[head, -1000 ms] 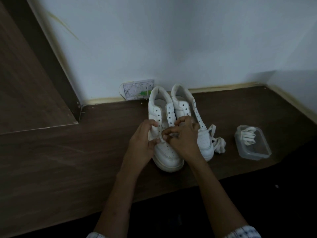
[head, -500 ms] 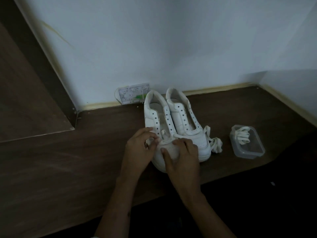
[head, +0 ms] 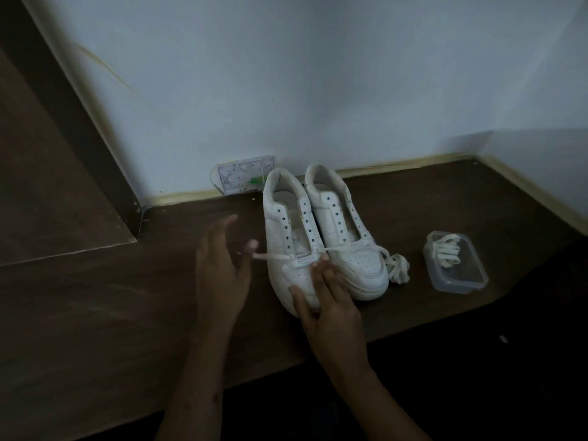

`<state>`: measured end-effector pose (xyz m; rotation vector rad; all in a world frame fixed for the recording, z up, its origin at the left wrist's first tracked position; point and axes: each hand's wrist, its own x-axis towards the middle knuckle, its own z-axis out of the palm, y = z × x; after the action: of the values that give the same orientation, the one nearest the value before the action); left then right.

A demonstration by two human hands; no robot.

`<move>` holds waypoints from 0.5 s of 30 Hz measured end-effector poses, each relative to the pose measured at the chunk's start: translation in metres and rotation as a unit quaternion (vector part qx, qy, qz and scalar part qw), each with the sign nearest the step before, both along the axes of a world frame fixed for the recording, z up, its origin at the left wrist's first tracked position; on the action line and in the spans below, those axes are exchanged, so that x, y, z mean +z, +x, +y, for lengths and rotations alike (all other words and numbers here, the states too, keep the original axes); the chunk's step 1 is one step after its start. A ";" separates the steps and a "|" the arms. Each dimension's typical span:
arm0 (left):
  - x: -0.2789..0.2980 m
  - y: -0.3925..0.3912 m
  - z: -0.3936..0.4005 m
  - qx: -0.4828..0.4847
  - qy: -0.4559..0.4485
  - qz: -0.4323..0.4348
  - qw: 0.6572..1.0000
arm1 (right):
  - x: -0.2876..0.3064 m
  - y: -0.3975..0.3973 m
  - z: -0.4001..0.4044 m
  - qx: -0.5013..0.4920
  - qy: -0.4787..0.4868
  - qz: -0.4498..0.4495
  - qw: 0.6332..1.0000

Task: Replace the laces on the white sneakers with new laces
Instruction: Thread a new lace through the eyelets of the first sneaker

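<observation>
While pinching lace end (head: pixel 270 256), left hand (head: pixel 219 268); right hand (head: pixel 331 300) flat on sneaker toe (head: pixel 296 278).

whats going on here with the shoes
A person is relacing white sneakers on a wooden ledge. One lace runs through the lowest eyelets of the left sneaker. The right hand rests on its toe; the left hand pinches the lace end. More laces sit in a plastic box.
</observation>
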<state>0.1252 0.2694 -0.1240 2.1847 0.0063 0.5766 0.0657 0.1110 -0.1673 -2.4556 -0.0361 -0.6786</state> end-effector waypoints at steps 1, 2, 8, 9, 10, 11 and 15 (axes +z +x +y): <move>-0.002 0.001 -0.004 -0.041 0.041 -0.012 0.998 | -0.003 0.000 -0.001 0.008 -0.006 -0.002 1.000; -0.005 0.003 -0.008 -0.068 0.081 -0.022 0.994 | -0.006 -0.001 -0.001 0.016 -0.013 -0.005 1.000; -0.018 0.008 -0.023 -0.103 0.110 -0.061 0.987 | -0.014 0.001 0.005 0.016 -0.030 -0.027 0.999; -0.017 0.009 -0.022 -0.095 0.117 -0.068 0.986 | -0.014 0.002 0.004 0.012 -0.030 -0.028 0.999; -0.015 0.009 -0.020 -0.082 0.120 -0.077 0.986 | -0.013 0.002 0.003 0.010 -0.031 -0.029 0.999; -0.012 0.009 -0.018 -0.060 0.113 -0.087 0.988 | -0.012 0.002 0.002 0.008 -0.032 -0.030 0.999; 0.001 0.006 0.008 0.121 -0.051 -0.088 0.987 | -0.010 0.002 0.000 0.002 -0.029 -0.033 0.999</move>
<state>0.1313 0.2772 -0.1226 2.0408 0.2039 0.8861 0.0679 0.1114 -0.1772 -2.4863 -0.0867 -0.7664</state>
